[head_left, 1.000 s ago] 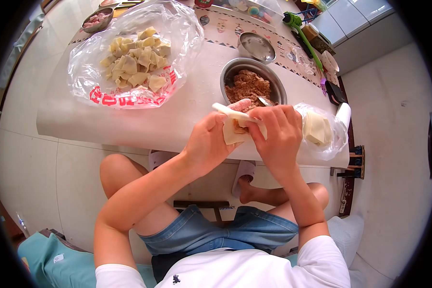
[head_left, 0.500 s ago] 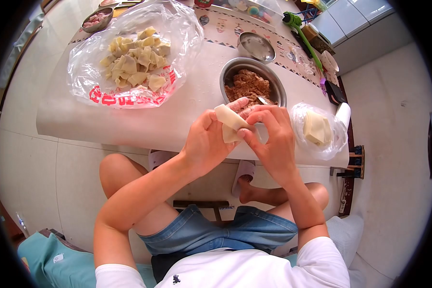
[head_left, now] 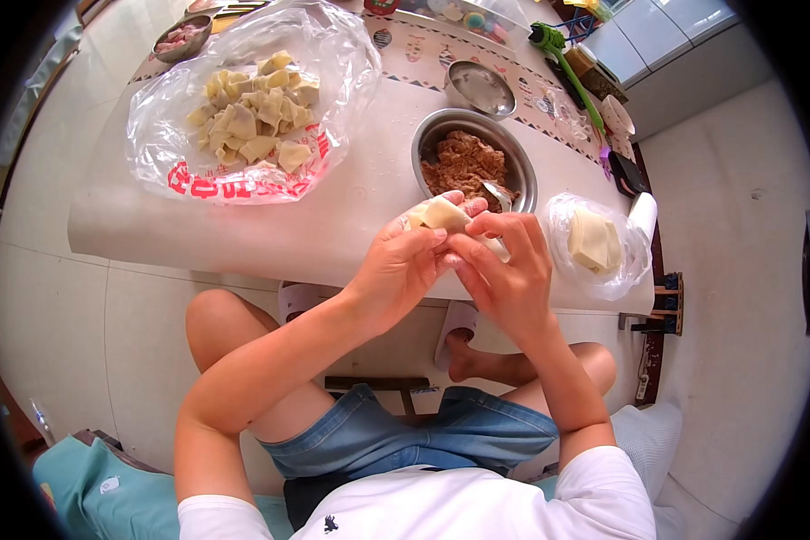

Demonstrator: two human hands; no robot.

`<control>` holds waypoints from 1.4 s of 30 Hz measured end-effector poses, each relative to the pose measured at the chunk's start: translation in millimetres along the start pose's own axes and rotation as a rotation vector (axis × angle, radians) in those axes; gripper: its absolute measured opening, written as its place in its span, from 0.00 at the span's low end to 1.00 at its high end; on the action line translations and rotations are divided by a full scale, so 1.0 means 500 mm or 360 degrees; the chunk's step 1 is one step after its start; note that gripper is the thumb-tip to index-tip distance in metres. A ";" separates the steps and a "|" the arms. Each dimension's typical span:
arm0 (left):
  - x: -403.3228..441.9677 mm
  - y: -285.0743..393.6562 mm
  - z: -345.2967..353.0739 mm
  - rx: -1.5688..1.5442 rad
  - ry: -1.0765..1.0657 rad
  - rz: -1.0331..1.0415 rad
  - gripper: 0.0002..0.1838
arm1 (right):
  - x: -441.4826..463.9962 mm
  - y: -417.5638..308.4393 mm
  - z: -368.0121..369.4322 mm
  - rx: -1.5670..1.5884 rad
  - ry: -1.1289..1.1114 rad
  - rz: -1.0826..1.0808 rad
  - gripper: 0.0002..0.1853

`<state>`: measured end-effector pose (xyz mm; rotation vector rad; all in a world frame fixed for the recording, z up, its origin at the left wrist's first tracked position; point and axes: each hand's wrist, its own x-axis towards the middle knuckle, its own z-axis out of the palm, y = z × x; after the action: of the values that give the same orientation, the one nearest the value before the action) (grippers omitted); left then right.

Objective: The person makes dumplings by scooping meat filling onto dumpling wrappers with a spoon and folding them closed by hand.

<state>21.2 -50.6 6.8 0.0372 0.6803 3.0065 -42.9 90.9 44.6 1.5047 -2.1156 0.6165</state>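
Both hands meet over the table's near edge, around a pale, partly folded wonton wrapper. My left hand cradles it from the left, thumb across its lower side. From the right, my right hand pinches the wrapper's edge between thumb and fingers. Any filling inside is hidden. Just beyond the fingers stands a metal bowl of brown minced meat, with a spoon in it. To the right, a stack of square wrappers lies in a clear plastic bag.
Folded wontons are heaped on a clear bag with red print at the left. A smaller metal bowl stands behind the meat bowl. Farther back are a bowl of pinkish meat, a green-handled tool and a plastic box.
The wrapper has been folded over into a smaller, more compact shape. My left thumb has come across it, and my hands have drawn closer together.
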 end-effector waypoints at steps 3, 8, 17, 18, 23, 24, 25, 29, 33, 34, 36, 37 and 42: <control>0.003 -0.001 -0.004 -0.0018 -0.0046 0.0014 0.27 | -0.002 0.003 -0.005 0.0139 0.0100 0.0228 0.16; 0.003 -0.002 0.011 -0.0019 -0.0146 0.0096 0.26 | -0.011 -0.006 -0.002 0.0357 0.0094 0.0612 0.16; 0.002 -0.006 -0.008 0.0089 -0.0009 -0.0199 0.20 | -0.017 0.031 -0.011 -0.0268 0.0227 -0.0188 0.17; 0.002 -0.001 -0.008 0.0141 -0.0047 -0.0156 0.21 | -0.023 0.031 -0.011 -0.0287 0.0194 -0.0220 0.18; 0.004 0.005 -0.004 0.0400 -0.0074 -0.0039 0.23 | -0.030 0.027 -0.022 -0.0251 0.0041 -0.0373 0.19; 0.004 0.005 -0.002 0.0417 -0.0055 -0.0030 0.23 | -0.027 0.024 -0.026 -0.0237 0.0009 -0.0378 0.18; 0.003 0.005 0.001 0.0434 -0.0036 -0.0021 0.22 | -0.026 0.022 -0.029 -0.0224 -0.0024 -0.0383 0.17; 0.003 0.003 0.002 0.0626 -0.0034 0.0108 0.21 | -0.023 0.012 -0.027 0.0000 -0.0059 -0.0484 0.16; 0.005 -0.002 -0.004 0.0945 0.0028 0.0320 0.19 | -0.017 -0.001 -0.026 0.0307 -0.0099 -0.0275 0.13; 0.005 -0.005 -0.007 0.1030 0.0039 0.0369 0.18 | -0.013 -0.004 -0.028 0.0414 -0.0115 -0.0154 0.12; 0.004 -0.007 -0.008 0.1202 0.0063 0.0470 0.18 | -0.001 -0.019 -0.029 0.0907 -0.0093 0.0652 0.08; 0.003 -0.007 -0.008 0.1289 0.0077 0.0524 0.17 | 0.002 -0.023 -0.029 0.1146 -0.0079 0.1058 0.06; -0.005 0.009 0.012 0.1544 -0.0001 0.0762 0.22 | 0.023 0.012 -0.033 0.2055 -0.0081 0.1542 0.12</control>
<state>23.9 -52.3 14.4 0.2699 2.3063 2.6840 -50.2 94.1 64.0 0.7097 -2.4740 2.6408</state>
